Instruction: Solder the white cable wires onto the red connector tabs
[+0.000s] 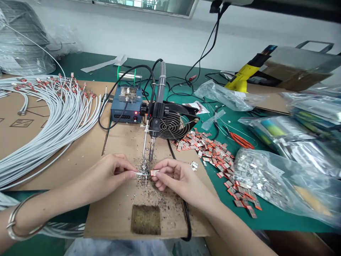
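Note:
My left hand (117,174) pinches the end of a grey-white cable (140,174) between thumb and fingers. Facing it, my right hand (173,174) holds a small orange-and-silver USB connector (153,172) in a pinch. Cable end and connector are close together; whether they touch I cannot tell. Just above them points the tip of a soldering iron (151,149), clamped upright in a stand, with a thin solder feed tube (145,142) beside it. Dark solder debris (145,181) is scattered on the cardboard (114,213) beneath my fingers.
Many connectors (218,156) lie piled at the right, beside a bag of metal shells (255,174). A cable bundle (53,142) covers the left. Behind stand a blue solder feeder (126,106), a fan (174,126) and a yellow heat gun (241,76). A sponge (146,219) sits in front.

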Demonstrator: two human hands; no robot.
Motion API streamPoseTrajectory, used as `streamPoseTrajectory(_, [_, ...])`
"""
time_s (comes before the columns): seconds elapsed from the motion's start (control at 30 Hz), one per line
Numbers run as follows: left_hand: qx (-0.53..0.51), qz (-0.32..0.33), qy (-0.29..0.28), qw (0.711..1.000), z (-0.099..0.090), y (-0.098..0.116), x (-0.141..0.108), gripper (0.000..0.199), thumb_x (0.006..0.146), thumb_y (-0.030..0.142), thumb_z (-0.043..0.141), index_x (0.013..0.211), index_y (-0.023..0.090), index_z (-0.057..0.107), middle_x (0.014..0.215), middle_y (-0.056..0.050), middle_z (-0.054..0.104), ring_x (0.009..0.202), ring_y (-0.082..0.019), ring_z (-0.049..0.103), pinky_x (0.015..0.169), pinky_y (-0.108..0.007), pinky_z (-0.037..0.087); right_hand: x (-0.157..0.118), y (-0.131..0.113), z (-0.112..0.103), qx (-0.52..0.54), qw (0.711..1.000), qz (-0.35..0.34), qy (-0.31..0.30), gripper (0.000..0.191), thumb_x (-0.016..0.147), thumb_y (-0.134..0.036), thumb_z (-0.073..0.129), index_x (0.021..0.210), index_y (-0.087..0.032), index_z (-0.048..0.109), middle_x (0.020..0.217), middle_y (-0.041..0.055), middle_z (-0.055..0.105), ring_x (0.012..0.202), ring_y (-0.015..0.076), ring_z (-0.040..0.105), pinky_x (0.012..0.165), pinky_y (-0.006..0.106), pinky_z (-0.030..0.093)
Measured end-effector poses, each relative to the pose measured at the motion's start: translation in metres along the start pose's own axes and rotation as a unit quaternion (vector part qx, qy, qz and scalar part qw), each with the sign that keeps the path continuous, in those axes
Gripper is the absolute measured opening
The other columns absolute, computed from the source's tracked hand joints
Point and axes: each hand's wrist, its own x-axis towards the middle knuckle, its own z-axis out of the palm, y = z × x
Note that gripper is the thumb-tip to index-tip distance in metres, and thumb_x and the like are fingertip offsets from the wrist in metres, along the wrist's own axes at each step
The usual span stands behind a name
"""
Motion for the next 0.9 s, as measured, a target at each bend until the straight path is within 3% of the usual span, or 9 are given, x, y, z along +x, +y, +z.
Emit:
streamPoseTrajectory(0.43, [0.006,0.039,0.041,0.998,0.010,-0.006,0.018,0.019,0.084,0.030,0.051,0.078,0.020,0.066,0.076,-0.001,0.057,0.068,-0.012,0.055,0.060,-0.021,0.043,0.016,0.009,0.004,0.095,0.995,0.001,0.013,0.039,0.063,-0.036,0.075,0.083,-0.010,0.054,0.069,0.0032,0.064,0.053,0.0045,0.059,0.052,0.012,0.051])
streamPoseTrajectory(0.9, [0.073,0.045,0.042,0.995,0.008,0.005,0.016,0.017,0.084,0.027,0.049,0.080,0.023,0.066,0.073,0.000,0.053,0.065,-0.011,0.052,0.055,-0.020,0.037,0.012,0.004,0.003,0.100,0.995,-0.001,0.022,0.036,0.064,-0.036,0.076,0.082,-0.011,0.057,0.069,0.0041,0.064,0.053,0.0047,0.058,0.049,0.012,0.049])
